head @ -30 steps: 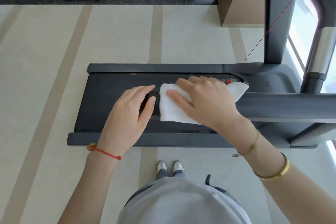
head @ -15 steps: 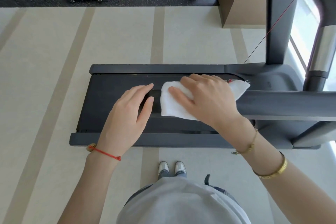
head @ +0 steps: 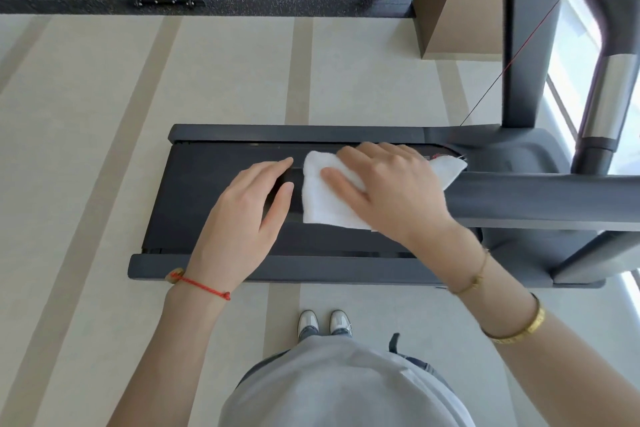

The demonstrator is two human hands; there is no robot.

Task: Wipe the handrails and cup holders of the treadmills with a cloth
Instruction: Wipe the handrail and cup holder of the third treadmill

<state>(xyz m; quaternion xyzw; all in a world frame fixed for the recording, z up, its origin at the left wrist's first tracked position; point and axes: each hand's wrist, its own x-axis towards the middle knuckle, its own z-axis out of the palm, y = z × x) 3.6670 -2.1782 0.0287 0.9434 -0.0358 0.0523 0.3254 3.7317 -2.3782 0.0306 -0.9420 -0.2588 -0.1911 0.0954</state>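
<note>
hardly anything has shifted: your right hand [head: 391,191] presses the white folded cloth [head: 325,204] flat on the dark grey padded handrail [head: 536,199], left hand [head: 242,215] resting open beside it; cup holders look unwiped.

head: worn on person | faces steeply down | close over handrail [head: 540,198], floor [head: 86,149] far below
</note>
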